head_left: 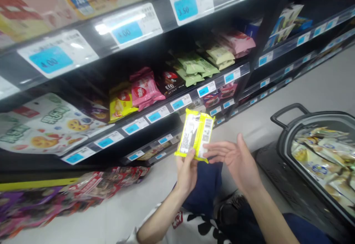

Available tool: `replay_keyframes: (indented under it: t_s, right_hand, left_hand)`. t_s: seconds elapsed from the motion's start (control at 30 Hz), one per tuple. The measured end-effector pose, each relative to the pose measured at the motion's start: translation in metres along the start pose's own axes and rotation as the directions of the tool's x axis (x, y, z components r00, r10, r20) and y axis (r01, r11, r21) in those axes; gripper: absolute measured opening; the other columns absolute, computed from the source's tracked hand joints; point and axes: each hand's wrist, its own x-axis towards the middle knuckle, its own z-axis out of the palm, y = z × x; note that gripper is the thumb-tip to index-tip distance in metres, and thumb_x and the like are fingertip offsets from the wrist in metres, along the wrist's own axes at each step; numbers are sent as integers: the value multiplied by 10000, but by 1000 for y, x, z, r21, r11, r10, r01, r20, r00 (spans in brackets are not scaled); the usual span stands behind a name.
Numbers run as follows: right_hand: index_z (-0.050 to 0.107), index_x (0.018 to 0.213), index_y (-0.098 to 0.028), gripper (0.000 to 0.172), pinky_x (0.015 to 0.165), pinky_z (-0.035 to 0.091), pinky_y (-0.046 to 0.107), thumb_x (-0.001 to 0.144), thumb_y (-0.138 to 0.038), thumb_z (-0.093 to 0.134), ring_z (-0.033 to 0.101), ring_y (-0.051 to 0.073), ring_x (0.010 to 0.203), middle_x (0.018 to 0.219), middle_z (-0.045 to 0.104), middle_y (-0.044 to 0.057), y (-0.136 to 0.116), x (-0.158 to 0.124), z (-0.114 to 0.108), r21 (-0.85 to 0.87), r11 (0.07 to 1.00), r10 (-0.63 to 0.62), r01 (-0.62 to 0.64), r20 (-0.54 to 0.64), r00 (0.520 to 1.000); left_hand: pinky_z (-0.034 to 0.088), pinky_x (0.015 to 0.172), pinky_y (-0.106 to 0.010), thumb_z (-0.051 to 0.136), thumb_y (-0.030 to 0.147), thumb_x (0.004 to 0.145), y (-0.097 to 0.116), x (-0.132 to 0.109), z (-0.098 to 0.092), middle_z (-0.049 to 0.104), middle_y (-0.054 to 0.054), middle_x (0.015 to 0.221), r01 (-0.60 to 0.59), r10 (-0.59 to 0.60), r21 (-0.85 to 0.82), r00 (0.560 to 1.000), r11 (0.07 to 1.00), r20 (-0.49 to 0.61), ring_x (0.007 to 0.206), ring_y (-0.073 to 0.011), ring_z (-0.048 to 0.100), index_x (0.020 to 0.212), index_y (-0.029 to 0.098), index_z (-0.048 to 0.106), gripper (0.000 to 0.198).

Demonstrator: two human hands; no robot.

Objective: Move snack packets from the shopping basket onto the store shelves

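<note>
A yellow snack packet (197,131), its printed back with a barcode facing me, is held up in front of the shelves. My left hand (187,170) grips its lower left edge, thumb on the front and fingers behind. Beside the packet's lower right edge is my right hand (235,159), fingers stretched out and thumb raised; whether the fingertips touch the wrapper I cannot tell. On the shelf beyond lie a similar yellow packet (122,103), pink packets (145,88), a dark packet (169,81) and several pale green packets (194,66).
A black basket (287,140) with a handle, full of wrapped snacks, stands on the right. Price tags line the shelf edge (241,73). A large white cookie bag (52,125) sticks out at left. Red and purple packs (91,188) lie low at left.
</note>
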Motion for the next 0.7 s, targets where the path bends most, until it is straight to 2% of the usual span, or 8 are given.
replay_keyframes:
  t_s: [0.03, 0.1, 0.3, 0.47, 0.57, 0.63, 0.67, 0.7]
  right_hand:
    - [809, 895, -151, 742, 680, 552, 325, 890, -776, 410, 735, 251, 831, 978, 777, 159, -1, -1, 0, -2, 1000, -4, 4, 0, 1000]
    - [807, 879, -146, 734, 659, 542, 306, 890, -772, 424, 735, 244, 817, 950, 779, 157, -3, -1, 0, -12, 1000, -27, 27, -32, 999]
    - [791, 825, -146, 699, 637, 536, 294, 859, -776, 489, 730, 228, 769, 931, 782, 153, -5, -1, -3, -8, 999, -53, 53, -115, 992]
    - [783, 848, -138, 650, 645, 542, 293, 857, -739, 536, 724, 228, 776, 962, 777, 165, -5, -1, -4, -40, 999, -38, 33, -134, 990]
    - [778, 880, -136, 570, 648, 546, 291, 866, -671, 580, 724, 231, 797, 1006, 770, 170, -4, 0, -6, -59, 998, -22, 13, -153, 988]
    - [774, 884, -137, 530, 645, 551, 293, 856, -641, 612, 725, 237, 803, 1015, 766, 171, -3, 1, -7, -60, 998, -13, 3, -162, 987]
    - [773, 881, -138, 516, 641, 553, 294, 847, -632, 628, 725, 240, 803, 1013, 765, 171, -3, 2, -8, -59, 998, -10, 0, -167, 986]
    - [771, 877, -138, 507, 638, 557, 296, 838, -626, 642, 724, 243, 804, 1013, 764, 171, -3, 4, -8, -57, 998, -9, -1, -174, 985]
  left_hand:
    - [588, 908, -343, 737, 360, 832, 2, 0, 3, 668, -135, 1309, 100, -101, -111, 995, 989, -3, 1118, -254, 689, 1356, 193, 558, 578]
    - [592, 870, -311, 729, 317, 826, 5, 2, 8, 673, -135, 1304, 187, -194, -241, 981, 952, -3, 1053, -228, 707, 1326, 175, 584, 540]
    - [592, 857, -309, 737, 274, 830, 8, 5, 11, 688, -120, 1281, 146, -153, -259, 988, 955, -5, 1002, -214, 720, 1340, 193, 587, 538]
    - [583, 913, -357, 790, 374, 804, 9, 7, 5, 676, -112, 1300, 22, -27, -186, 999, 982, -25, 1068, -234, 706, 1330, 236, 584, 581]
    - [567, 951, -363, 814, 386, 780, 15, 18, -10, 699, -114, 1238, -205, 205, -2, 978, 979, -46, 1096, -243, 695, 1253, 211, 630, 536]
    - [568, 941, -358, 818, 347, 779, 28, 30, -26, 730, -102, 1132, -436, 461, 233, 885, 870, -66, 1045, -231, 707, 1178, 192, 674, 452]
    - [571, 933, -362, 816, 311, 783, 39, 38, -34, 738, -91, 1093, -553, 609, 371, 792, 746, -43, 1018, -225, 711, 1146, 192, 695, 401]
    - [574, 925, -374, 810, 271, 787, 53, 45, -43, 741, -83, 1071, -660, 752, 493, 659, 567, 17, 999, -224, 711, 1124, 198, 711, 358]
